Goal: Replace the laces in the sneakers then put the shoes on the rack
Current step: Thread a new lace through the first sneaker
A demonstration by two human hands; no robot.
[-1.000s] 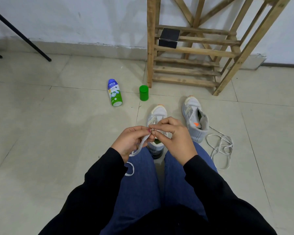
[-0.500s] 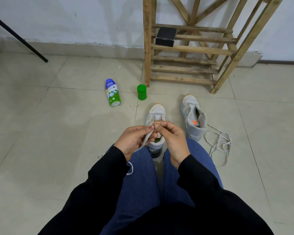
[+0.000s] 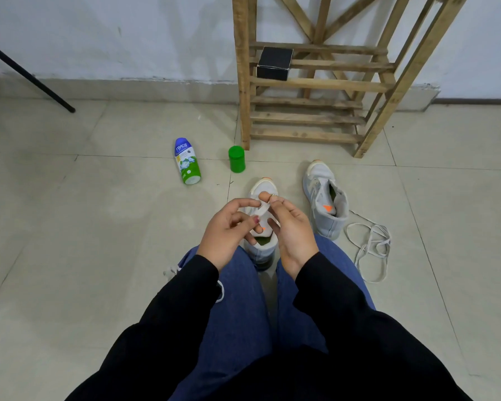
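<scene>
Now the lace [image 3: 262,211] spans a short gap between the hands, right above the near sneaker [image 3: 261,185]; half a second ago both hands were bunched tight around it. The right hand [image 3: 291,230] pinches its tip between thumb and forefinger. The left hand [image 3: 227,231] has loosened, forefinger laid straight against the lace; whether it grips, I cannot tell. Probably the tip is being readied for an eyelet. The other sneaker [image 3: 326,204] stands unlaced just beside, a loose lace [image 3: 370,247] by it, the rack [image 3: 315,83] beyond.
</scene>
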